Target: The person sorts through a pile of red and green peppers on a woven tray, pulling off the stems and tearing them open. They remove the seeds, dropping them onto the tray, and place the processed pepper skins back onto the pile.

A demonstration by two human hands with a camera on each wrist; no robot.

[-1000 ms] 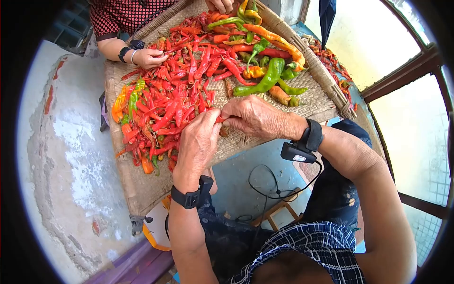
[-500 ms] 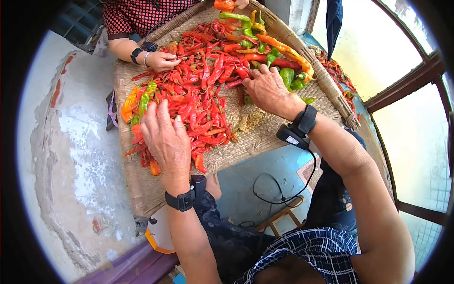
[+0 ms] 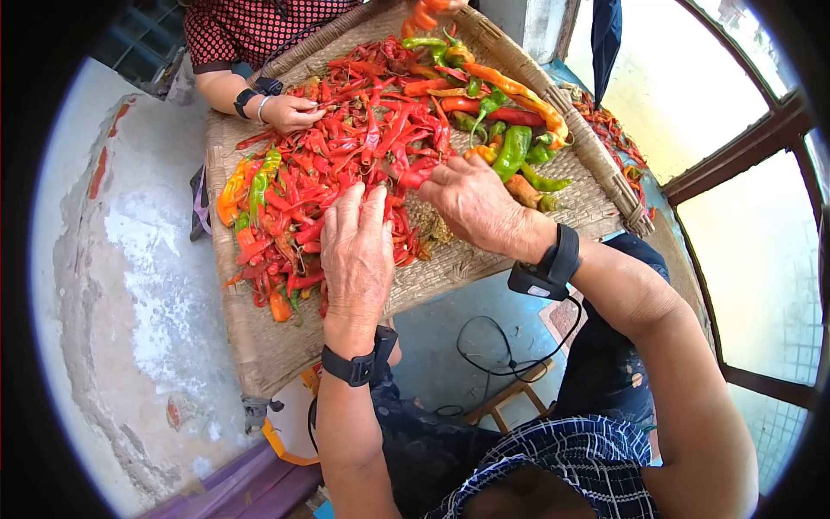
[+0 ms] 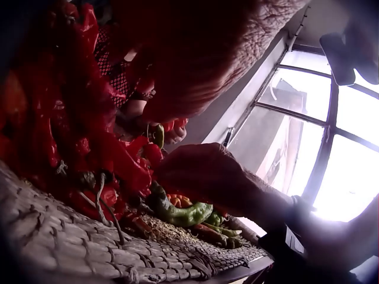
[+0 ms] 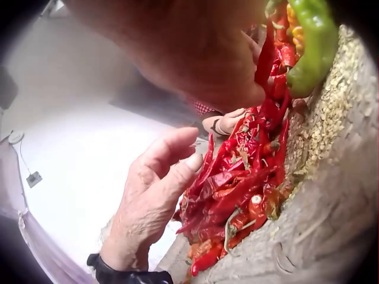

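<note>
Over the near part of a heap of red chili peppers, my left hand reaches forward with relaxed fingers. In the right wrist view, the thumb and fingers of the left hand stand apart with nothing between them. To its right, my right hand pinches a red chili pepper, slightly blurred, at the heap's right edge. A large green pepper lies just beyond the right hand. The right fingertips are partly hidden in the head view.
A woven tray with a raised rim carries the peppers. Pale seeds lie beside the heap. Orange and green peppers fill the far right. Across the tray, another person's hand touches the heap; the other lifts orange-red peppers.
My hands part from a red pepper held between them, the right reaching among the peppers, then coming back left with a red chili. My left hand swings left, then right again.
</note>
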